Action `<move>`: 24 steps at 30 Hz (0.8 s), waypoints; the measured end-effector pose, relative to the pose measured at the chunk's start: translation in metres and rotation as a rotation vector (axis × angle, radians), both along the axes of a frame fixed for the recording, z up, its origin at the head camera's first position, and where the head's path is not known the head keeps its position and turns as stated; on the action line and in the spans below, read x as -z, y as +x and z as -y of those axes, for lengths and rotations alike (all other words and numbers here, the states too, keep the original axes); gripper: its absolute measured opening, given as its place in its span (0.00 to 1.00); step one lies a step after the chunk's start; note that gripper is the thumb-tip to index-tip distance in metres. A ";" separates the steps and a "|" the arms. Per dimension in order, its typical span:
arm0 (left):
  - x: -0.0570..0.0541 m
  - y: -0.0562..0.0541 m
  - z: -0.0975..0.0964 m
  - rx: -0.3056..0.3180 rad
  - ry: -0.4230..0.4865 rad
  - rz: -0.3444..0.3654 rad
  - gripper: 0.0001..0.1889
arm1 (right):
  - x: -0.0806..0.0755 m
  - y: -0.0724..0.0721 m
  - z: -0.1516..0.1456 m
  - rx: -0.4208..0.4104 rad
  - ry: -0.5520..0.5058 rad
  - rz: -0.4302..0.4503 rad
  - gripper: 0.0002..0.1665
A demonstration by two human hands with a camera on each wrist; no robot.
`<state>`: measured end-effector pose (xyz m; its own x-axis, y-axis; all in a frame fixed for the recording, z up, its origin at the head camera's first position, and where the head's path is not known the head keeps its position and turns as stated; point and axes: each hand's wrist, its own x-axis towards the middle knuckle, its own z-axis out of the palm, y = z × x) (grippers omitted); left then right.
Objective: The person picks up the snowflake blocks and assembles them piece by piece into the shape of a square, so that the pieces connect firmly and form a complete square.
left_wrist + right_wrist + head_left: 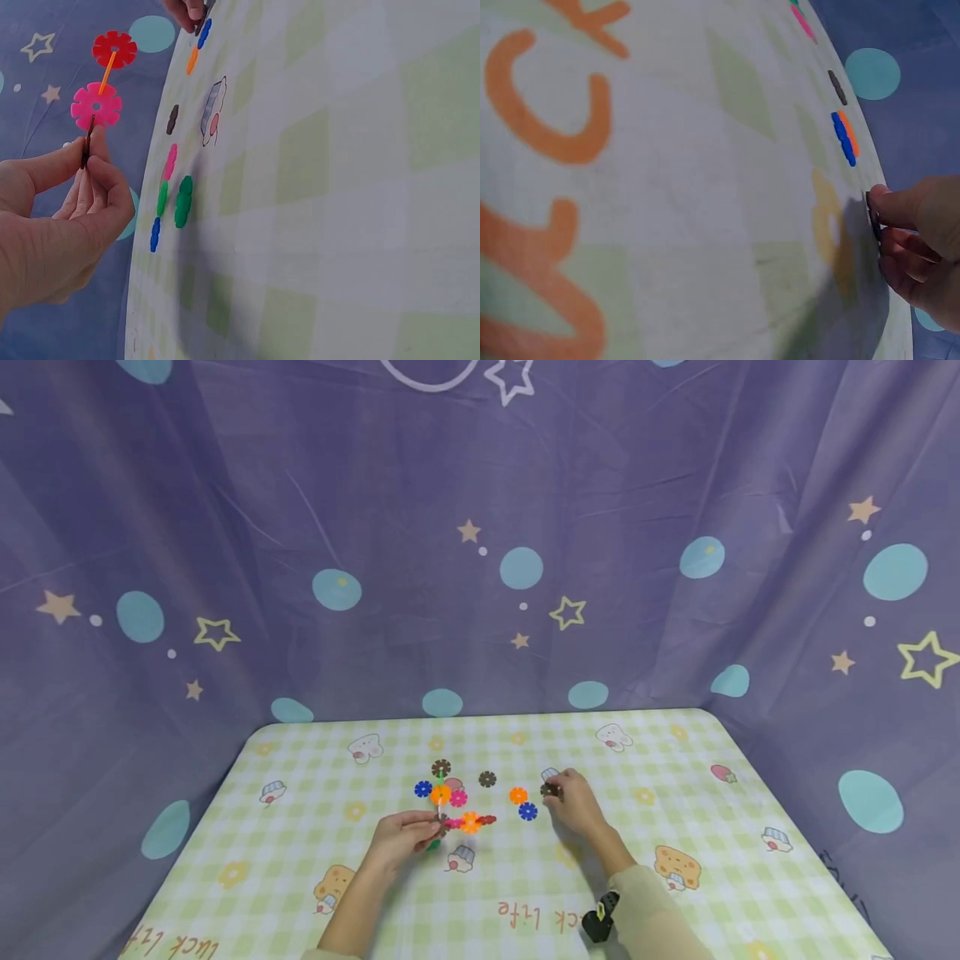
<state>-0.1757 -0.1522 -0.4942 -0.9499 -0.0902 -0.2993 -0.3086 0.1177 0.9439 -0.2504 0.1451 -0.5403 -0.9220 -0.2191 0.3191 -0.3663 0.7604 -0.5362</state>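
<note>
My left hand (401, 842) pinches a brown notched disc (87, 146) between thumb and fingers, above the table. Joined to that disc is a chain: a pink disc (84, 111), an orange disc (471, 822) and a red disc (124, 51). Farther right, my right hand (577, 806) holds a dark brown disc (874, 216) by its edge, low at the tabletop. Left of this hand are a loose orange disc (518, 795) and a blue disc (528, 811).
A brown disc (487, 779) lies on the checked tablecloth (300, 843). Beyond the left hand are more discs: brown (441, 768), blue (423, 788), orange (441, 794) and pink (457, 797). A green disc (183, 202) is near that hand. Purple curtain (420, 635) surrounds the table.
</note>
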 end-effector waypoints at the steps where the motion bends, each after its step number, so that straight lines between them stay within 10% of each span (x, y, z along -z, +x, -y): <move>1: 0.000 0.000 0.000 0.003 -0.004 0.000 0.16 | 0.001 -0.001 0.000 0.010 0.009 -0.001 0.17; 24: 0.002 0.006 0.001 0.002 0.015 0.001 0.16 | 0.002 0.018 0.002 0.069 0.009 0.108 0.11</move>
<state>-0.1699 -0.1529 -0.4958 -0.9498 -0.0839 -0.3015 -0.3093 0.1041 0.9453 -0.2327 0.1428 -0.5427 -0.9640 -0.1561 0.2153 -0.2531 0.7871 -0.5625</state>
